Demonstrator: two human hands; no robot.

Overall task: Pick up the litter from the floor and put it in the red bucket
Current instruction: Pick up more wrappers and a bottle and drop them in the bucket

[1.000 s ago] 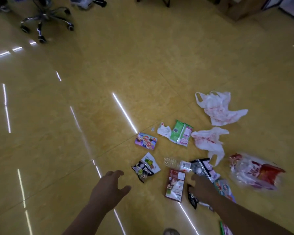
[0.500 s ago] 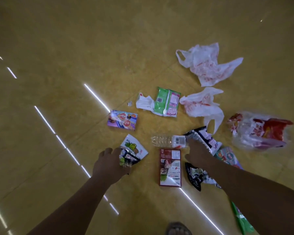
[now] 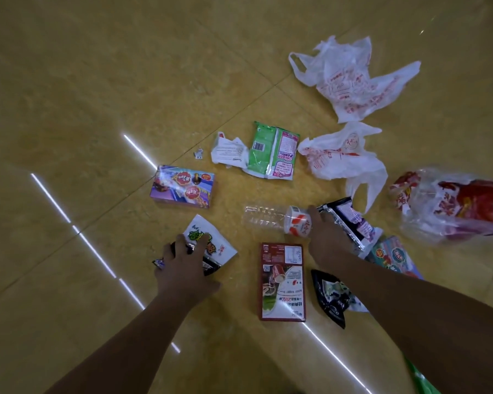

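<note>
Litter lies scattered on the yellow floor; the red bucket is out of view. My left hand (image 3: 182,268) presses down with curled fingers on a black snack wrapper (image 3: 211,269) that overlaps a white wrapper with green print (image 3: 214,245). My right hand (image 3: 328,240) rests where a clear plastic bottle (image 3: 265,218) meets a black and purple packet (image 3: 350,220). Its thumb touches the bottle's red and white label. Its fingers cover the packet's edge, and their grip is hidden.
Around my hands lie a red box (image 3: 282,282), a purple box (image 3: 182,186), a green packet (image 3: 273,153), crumpled white paper (image 3: 228,153), two white plastic bags (image 3: 350,81) (image 3: 345,160), a clear bag with red print (image 3: 450,206) and another black wrapper (image 3: 330,297).
My view has dropped closer to the floor. My left hand reached forward from open air onto the black and white wrappers. My right hand has stayed by the bottle and packet.
</note>
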